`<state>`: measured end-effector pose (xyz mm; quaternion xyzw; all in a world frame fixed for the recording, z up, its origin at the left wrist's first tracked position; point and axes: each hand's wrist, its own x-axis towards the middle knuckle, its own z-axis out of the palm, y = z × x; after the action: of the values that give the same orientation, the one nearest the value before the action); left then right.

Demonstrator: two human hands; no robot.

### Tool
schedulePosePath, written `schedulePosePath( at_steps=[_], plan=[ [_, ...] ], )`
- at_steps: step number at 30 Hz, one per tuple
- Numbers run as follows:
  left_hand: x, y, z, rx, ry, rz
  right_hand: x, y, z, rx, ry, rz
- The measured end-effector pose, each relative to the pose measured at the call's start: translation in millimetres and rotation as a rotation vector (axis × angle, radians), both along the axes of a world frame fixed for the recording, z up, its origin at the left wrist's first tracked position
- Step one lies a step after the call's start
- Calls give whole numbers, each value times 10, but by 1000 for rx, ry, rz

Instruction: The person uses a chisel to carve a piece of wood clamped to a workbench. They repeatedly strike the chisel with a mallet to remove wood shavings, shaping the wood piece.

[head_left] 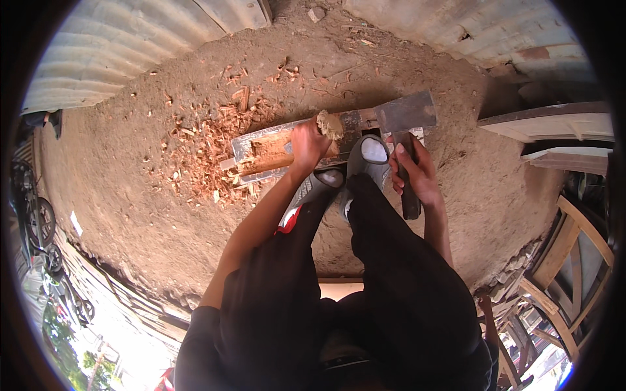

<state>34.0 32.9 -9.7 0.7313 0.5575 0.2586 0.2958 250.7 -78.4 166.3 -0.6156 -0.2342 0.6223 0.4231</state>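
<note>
Head view: the left hand (308, 148) has its fingers clamped round a chisel (330, 126) over the wooden board (261, 146); the right hand (420, 174) grips a mallet (405, 113) at right. A blow glancing off the frayed butt could bruise the left fingers.

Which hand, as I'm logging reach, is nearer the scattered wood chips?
Left. The left hand, closed around a frayed-top tool, is over the wooden block, right of the wood chips. The right hand, holding a dark broad-headed tool, is farther right, beyond both shoes.
</note>
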Motion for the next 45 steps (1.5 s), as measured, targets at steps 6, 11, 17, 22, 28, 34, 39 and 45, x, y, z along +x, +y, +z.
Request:
schedulePosePath(
  at_steps=[6,11,17,22,28,34,39,45],
  plan=[
    [40,34,47,-41,-103,5,-256,195,-50,32,-146,123],
    [0,40,-31,11,-102,26,-297,250,-216,75,-265,353],
    [14,24,39,2,-104,2,-532,297,-234,109,-274,231],
    [-36,8,5,-68,-44,-1,-352,419,-210,73,-250,303],
    [-17,10,8,-79,-55,-11,-460,358,-393,193,-389,348],
    [-122,-27,-68,-53,-50,-32,-536,406,-196,59,-213,123],
    [-103,-80,14,-72,-70,-87,-376,379,-278,-21,-224,356],
    [-48,-18,-105,-112,16,-107,-532,250,-351,69,-220,65]
  ],
)
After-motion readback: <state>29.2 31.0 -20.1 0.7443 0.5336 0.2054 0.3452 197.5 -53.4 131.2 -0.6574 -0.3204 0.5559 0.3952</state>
